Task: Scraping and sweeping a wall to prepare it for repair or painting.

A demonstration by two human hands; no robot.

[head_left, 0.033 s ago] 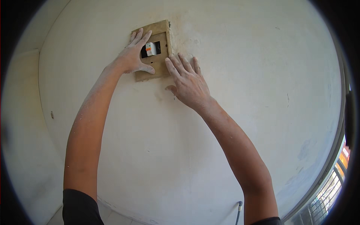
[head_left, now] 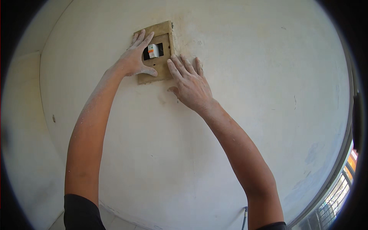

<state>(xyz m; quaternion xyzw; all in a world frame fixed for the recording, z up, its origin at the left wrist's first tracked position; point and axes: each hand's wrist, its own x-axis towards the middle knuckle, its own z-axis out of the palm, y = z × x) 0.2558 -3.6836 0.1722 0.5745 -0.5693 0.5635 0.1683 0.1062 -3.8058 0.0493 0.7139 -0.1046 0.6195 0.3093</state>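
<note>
A worn, yellowish-brown board (head_left: 162,68) is set on the wall ahead, high in the view. Through its rectangular cut-out shows a white circuit breaker (head_left: 153,51) with an orange toggle. My left hand (head_left: 133,61) lies against the board's left side, fingers spread upward and thumb stretched along its lower part. Flat beside the lower right edge is my right hand (head_left: 190,82), its fingers spread and its index fingertip at the board's edge. Pale dust covers both hands. Neither one grips anything, and the left hand hides part of the board's left edge.
The off-white wall (head_left: 245,92) has stains and small chips. A grey hose or pipe end (head_left: 244,214) stands low by my right forearm. At the far right is a window frame (head_left: 337,180) with metal bars beyond it. Floor tiles (head_left: 115,222) show at the bottom.
</note>
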